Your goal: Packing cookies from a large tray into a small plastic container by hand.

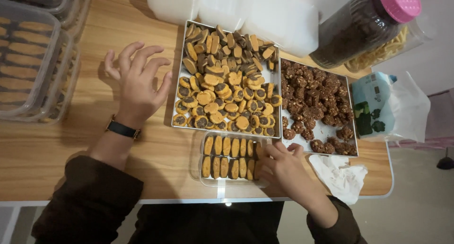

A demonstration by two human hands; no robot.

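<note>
Your clear box [201, 170], just below the tray [178, 83] heaped with orange cookies [222, 90], holds two nearly full rows, your right hand [283, 166] curled at its right end, grip unclear, your left hand [139, 83] spread empty beside the tray.

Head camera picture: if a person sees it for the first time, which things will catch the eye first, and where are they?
First comes the metal tray at the centre of the wooden table, heaped with orange and brown cookies, and beside it a second tray of dark chocolate clusters. Near the table's front edge, the right hand rests at a clear box of neatly lined cookies, while the left hand hovers spread-open left of the tray. A pink-lidded jar lies at the top right.
</note>
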